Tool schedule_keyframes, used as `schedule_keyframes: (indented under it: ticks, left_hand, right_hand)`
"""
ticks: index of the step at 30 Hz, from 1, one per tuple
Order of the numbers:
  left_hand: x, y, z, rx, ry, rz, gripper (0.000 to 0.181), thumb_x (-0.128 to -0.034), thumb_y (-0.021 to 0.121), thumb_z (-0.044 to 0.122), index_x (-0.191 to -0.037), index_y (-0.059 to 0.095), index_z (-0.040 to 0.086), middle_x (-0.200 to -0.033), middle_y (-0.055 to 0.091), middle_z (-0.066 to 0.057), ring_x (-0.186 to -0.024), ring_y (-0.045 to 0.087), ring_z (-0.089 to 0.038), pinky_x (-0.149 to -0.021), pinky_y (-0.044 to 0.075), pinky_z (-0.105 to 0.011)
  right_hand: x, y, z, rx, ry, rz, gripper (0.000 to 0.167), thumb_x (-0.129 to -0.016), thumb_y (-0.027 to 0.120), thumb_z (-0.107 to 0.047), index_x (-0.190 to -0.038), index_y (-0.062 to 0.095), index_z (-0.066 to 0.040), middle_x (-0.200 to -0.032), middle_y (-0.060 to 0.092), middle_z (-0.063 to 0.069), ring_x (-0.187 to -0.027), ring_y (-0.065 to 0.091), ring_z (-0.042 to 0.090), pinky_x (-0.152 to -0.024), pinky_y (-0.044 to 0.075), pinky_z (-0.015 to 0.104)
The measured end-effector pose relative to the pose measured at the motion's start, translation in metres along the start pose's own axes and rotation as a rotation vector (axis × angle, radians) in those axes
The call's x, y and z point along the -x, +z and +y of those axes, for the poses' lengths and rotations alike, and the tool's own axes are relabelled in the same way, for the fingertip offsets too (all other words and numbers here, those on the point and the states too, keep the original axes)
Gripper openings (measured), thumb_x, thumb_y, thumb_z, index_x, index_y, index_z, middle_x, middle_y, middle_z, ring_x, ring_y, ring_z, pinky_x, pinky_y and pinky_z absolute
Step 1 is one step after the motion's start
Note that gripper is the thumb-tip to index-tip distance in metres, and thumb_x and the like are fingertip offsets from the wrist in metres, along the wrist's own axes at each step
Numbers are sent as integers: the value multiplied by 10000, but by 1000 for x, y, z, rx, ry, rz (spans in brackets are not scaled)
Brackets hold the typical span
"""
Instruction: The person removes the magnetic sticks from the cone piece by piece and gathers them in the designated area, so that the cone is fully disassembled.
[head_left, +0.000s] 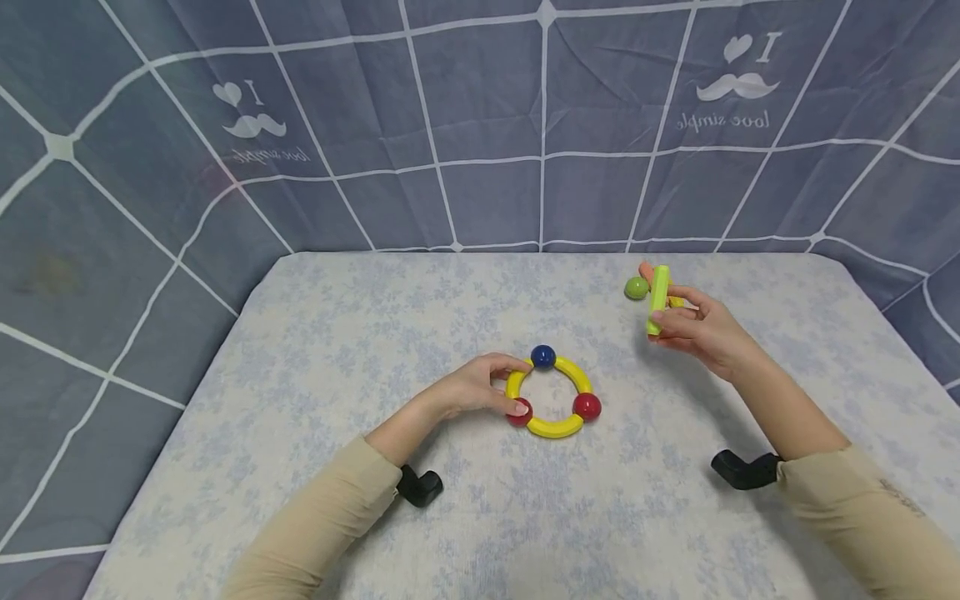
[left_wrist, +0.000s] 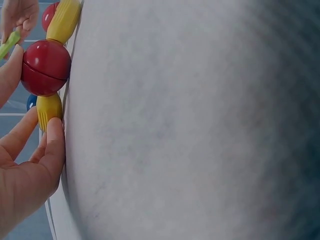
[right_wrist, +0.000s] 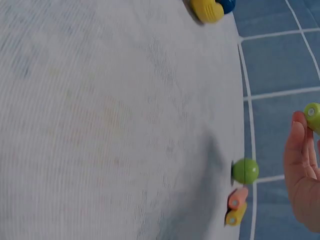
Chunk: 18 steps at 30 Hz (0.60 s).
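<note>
A ring of yellow curved rods (head_left: pixel 555 428) joined by a blue ball (head_left: pixel 543 357) and two red balls (head_left: pixel 587 407) lies flat on the table. My left hand (head_left: pixel 474 387) grips the ring's left side, thumb on the nearer red ball (left_wrist: pixel 46 67) and fingers against a yellow rod (left_wrist: pixel 49 110). Off to the right, my right hand (head_left: pixel 705 333) pinches a lime-green rod (head_left: pixel 658 298) between thumb and fingers, raised above the table. In the right wrist view only one end of that rod (right_wrist: pixel 312 112) shows.
Behind the right hand, on the table's far part, are a green ball (head_left: pixel 636 288), an orange piece (right_wrist: pixel 238 198) and a yellow piece (right_wrist: pixel 236 215). A pale flowered cloth (head_left: pixel 375 325) covers the table. Blue-grey checked curtain (head_left: pixel 480 125) hangs behind it and at the sides.
</note>
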<state>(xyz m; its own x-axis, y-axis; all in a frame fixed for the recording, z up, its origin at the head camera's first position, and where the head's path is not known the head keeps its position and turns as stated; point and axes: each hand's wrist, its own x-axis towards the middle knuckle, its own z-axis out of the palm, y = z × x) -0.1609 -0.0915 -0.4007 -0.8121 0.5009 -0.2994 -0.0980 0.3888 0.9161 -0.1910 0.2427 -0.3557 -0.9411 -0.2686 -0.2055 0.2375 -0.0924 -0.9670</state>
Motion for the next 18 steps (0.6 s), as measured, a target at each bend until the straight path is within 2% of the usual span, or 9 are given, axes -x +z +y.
schedule_keyframes:
  ticks: [7, 12, 15, 18]
  left_hand:
    - [1, 1, 0, 8, 16, -2, 559, -734, 778, 54, -1256, 581, 78, -1330, 430, -61, -1137, 392, -231, -928, 373, -352]
    - [1, 1, 1, 5, 0, 7, 557, -730, 784, 55, -1250, 586, 83, -1322, 433, -60, -1132, 394, -229, -918, 377, -345]
    - [2, 2, 2, 2, -10, 10, 556, -728, 787, 61, -1247, 589, 86, -1319, 437, -59, -1134, 398, -231, -922, 379, -350]
    - [2, 2, 2, 5, -19, 15, 556, -725, 791, 59, -1243, 594, 96, -1319, 438, -49, -1139, 399, -225, -929, 376, -351]
  right_hand:
    - [2, -24, 1, -46, 24, 51, 374, -901, 582, -7, -1177, 433, -210, -834, 683, 1, -735, 674, 144, -671, 535, 250]
    - [1, -36, 3, -71, 53, 94, 426, -895, 592, -9, -1227, 404, -197, -821, 684, 0, -723, 679, 152, -673, 537, 257]
    - [0, -41, 4, -80, 76, 123, 561, -888, 605, -17, -1355, 341, -180, -817, 682, -13, -716, 678, 146, -669, 536, 253]
    - [-2, -46, 4, -86, 103, 149, 764, -879, 624, -31, -1489, 181, -160, -813, 679, -22, -714, 677, 139, -671, 535, 252]
